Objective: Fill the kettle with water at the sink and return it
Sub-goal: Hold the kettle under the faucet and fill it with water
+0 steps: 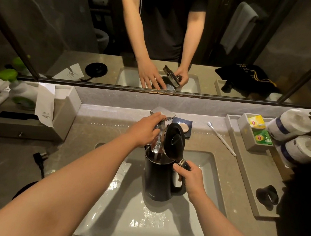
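A black kettle (158, 178) stands upright in the white sink basin (206, 166), its hinged lid (174, 139) flipped up. My right hand (190, 177) grips the kettle's handle near the top. My left hand (146, 129) rests on the chrome faucet (163, 113), fingers over its lever. Water streams from the spout into the kettle's open mouth. The basin floor around the kettle is wet and glistening.
The kettle's round base and plug (39, 160) lie on the counter at the left. A toothbrush (222, 139), soap dish (183, 128), tray with tea bags (256, 129) and toilet rolls (293, 124) sit right. A tissue box and bottles stand left. A mirror hangs behind.
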`<move>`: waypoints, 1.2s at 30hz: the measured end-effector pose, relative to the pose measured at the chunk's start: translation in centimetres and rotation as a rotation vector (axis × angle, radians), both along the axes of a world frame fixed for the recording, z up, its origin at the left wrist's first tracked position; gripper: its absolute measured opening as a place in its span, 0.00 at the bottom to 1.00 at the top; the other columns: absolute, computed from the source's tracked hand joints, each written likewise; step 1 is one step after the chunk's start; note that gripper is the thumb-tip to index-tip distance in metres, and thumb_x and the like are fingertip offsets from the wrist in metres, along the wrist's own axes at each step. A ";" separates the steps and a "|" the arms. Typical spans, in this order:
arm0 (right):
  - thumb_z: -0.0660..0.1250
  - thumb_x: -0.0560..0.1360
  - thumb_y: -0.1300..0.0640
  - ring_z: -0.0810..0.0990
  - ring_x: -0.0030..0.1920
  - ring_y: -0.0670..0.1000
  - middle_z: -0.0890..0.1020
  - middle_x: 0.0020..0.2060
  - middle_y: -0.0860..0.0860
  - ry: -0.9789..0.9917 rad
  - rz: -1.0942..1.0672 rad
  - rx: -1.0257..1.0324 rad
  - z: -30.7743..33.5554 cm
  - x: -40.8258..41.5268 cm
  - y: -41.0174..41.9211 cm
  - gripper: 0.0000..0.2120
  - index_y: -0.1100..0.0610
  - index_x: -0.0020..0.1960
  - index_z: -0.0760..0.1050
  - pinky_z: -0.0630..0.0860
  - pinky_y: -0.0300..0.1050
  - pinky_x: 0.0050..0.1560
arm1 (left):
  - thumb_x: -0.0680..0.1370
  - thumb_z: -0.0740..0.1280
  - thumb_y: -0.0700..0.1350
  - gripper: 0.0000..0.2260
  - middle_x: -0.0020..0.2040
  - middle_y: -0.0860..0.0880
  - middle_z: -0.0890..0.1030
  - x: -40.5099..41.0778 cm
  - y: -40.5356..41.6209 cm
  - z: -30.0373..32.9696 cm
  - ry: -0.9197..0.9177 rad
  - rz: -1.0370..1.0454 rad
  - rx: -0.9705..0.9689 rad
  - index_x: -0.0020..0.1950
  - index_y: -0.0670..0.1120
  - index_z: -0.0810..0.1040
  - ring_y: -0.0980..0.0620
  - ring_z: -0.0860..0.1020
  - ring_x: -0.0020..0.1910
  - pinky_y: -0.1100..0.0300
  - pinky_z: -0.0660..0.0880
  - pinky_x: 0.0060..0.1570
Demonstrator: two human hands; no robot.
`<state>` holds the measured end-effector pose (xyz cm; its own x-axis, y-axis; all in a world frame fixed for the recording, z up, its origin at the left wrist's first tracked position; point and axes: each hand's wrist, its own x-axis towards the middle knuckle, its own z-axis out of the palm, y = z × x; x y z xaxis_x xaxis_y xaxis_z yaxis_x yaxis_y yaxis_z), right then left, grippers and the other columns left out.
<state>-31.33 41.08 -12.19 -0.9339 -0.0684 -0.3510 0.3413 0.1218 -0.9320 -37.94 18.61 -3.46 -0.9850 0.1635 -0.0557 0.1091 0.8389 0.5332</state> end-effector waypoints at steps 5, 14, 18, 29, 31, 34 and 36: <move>0.76 0.70 0.55 0.75 0.31 0.52 0.78 0.26 0.46 0.001 -0.005 0.003 -0.2 0.1 0.1 0.08 0.59 0.41 0.80 0.73 0.46 0.34 | 0.79 0.63 0.44 0.24 0.77 0.50 0.62 0.1 0.0 -0.1 0.009 0.007 -0.003 0.74 0.54 0.63 0.45 0.66 0.72 0.46 0.67 0.68; 0.76 0.69 0.54 0.76 0.33 0.52 0.80 0.27 0.44 -0.010 -0.011 0.008 -0.3 0.2 0.0 0.08 0.57 0.42 0.81 0.75 0.46 0.35 | 0.78 0.64 0.43 0.25 0.77 0.51 0.63 0.1 0.0 -0.1 0.025 0.009 0.006 0.73 0.54 0.63 0.45 0.68 0.71 0.48 0.68 0.66; 0.76 0.70 0.55 0.77 0.35 0.52 0.81 0.28 0.44 -0.014 -0.015 0.009 -0.1 0.2 0.0 0.06 0.56 0.42 0.81 0.74 0.46 0.37 | 0.77 0.64 0.43 0.24 0.74 0.52 0.66 0.0 0.0 -0.1 0.037 0.006 0.016 0.72 0.54 0.64 0.46 0.70 0.69 0.49 0.70 0.63; 0.76 0.70 0.56 0.77 0.35 0.52 0.80 0.30 0.45 0.003 -0.013 -0.004 0.4 0.2 -0.1 0.06 0.56 0.42 0.80 0.74 0.48 0.39 | 0.76 0.64 0.42 0.22 0.69 0.53 0.70 -0.1 0.0 -0.3 0.063 -0.015 0.044 0.69 0.54 0.66 0.48 0.73 0.63 0.50 0.73 0.59; 0.76 0.70 0.55 0.77 0.35 0.52 0.81 0.29 0.44 0.001 -0.013 0.001 0.4 0.2 -0.1 0.06 0.56 0.42 0.81 0.74 0.48 0.39 | 0.76 0.65 0.42 0.22 0.69 0.53 0.70 -0.2 0.0 -0.2 0.061 -0.011 0.032 0.69 0.54 0.66 0.48 0.72 0.63 0.49 0.73 0.60; 0.76 0.70 0.55 0.77 0.35 0.52 0.81 0.28 0.43 0.002 -0.005 0.006 0.4 0.1 -0.1 0.07 0.57 0.43 0.81 0.74 0.48 0.39 | 0.76 0.65 0.43 0.23 0.70 0.51 0.70 -0.4 0.1 -0.2 0.072 -0.011 -0.010 0.70 0.52 0.66 0.48 0.71 0.66 0.47 0.72 0.63; 0.76 0.70 0.55 0.78 0.35 0.52 0.81 0.28 0.43 0.000 -0.006 0.004 0.5 0.2 0.0 0.07 0.57 0.43 0.81 0.75 0.48 0.39 | 0.77 0.65 0.43 0.23 0.72 0.50 0.69 -0.5 0.2 -0.2 0.073 -0.006 -0.038 0.71 0.52 0.66 0.47 0.70 0.67 0.47 0.71 0.64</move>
